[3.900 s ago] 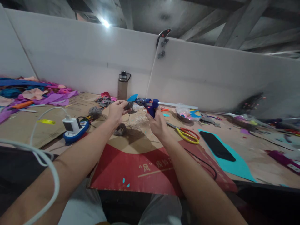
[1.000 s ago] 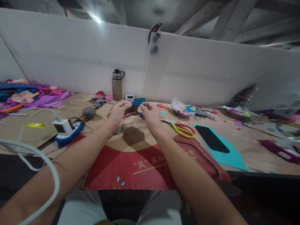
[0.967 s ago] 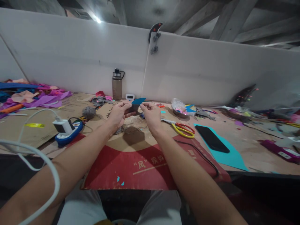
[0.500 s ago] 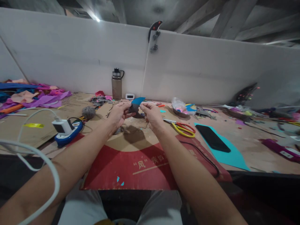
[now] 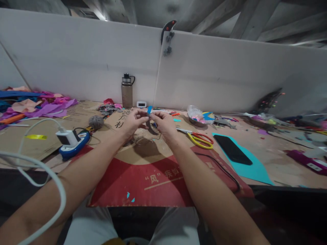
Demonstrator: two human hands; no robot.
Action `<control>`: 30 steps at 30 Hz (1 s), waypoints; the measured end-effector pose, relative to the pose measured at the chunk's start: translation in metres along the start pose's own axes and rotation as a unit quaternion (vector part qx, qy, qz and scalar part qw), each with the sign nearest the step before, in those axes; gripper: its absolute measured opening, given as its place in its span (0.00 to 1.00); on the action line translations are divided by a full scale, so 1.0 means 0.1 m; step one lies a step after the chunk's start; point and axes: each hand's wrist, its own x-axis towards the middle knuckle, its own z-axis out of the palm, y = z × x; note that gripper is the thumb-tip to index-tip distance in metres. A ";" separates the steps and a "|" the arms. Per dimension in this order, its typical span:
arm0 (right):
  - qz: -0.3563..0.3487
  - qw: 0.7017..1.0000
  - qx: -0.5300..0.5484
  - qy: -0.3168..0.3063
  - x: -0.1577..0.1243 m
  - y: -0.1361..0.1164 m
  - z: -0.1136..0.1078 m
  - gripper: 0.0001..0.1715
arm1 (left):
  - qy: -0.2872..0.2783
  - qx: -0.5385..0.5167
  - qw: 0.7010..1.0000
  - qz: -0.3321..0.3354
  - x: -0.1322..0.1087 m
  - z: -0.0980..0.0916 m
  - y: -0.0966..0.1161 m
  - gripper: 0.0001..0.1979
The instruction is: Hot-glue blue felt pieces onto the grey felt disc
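Observation:
Both hands meet over the cardboard, pinching a small thin curved piece between them. Its upper tip is blue and its lower part dark grey; fingertips cover its middle, and I cannot tell the material. My left hand grips it from the left with thumb and fingers. From the other side, my right hand has its fingers closed on the same piece. Under them lies a red and tan cardboard sheet, with thin wire resting on it. Scissors with red and yellow handles lie right of my right hand.
A black phone rests on turquoise sheet at the right. Left are a blue power strip with a charger, a white cable crossing my left forearm, and grey yarn. A bottle stands behind; a bowl holds scraps.
The piece has turned in my fingers, so it now appears edge-on and narrower, its grey end curving downward. My hands have come closer together.

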 end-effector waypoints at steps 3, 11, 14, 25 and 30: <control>-0.023 1.000 -0.015 0.006 0.03 0.07 0.00 0.13 | -0.021 0.053 0.998 0.021 -0.01 0.02 -0.02 0.18; -0.033 0.998 -0.021 0.038 0.03 0.09 0.04 0.09 | -0.006 0.078 0.997 0.022 0.01 0.06 -0.05 0.12; -0.052 0.996 -0.048 0.049 0.03 0.10 0.03 0.07 | -0.005 0.064 0.998 0.013 0.04 0.04 -0.08 0.13; -0.101 0.974 -0.195 0.060 -0.03 0.04 -0.05 0.07 | -0.012 0.047 0.999 -0.004 0.00 0.03 0.04 0.09; -0.096 0.972 -0.208 0.061 -0.04 0.03 -0.04 0.08 | 0.031 0.144 0.989 0.005 -0.01 0.00 0.10 0.04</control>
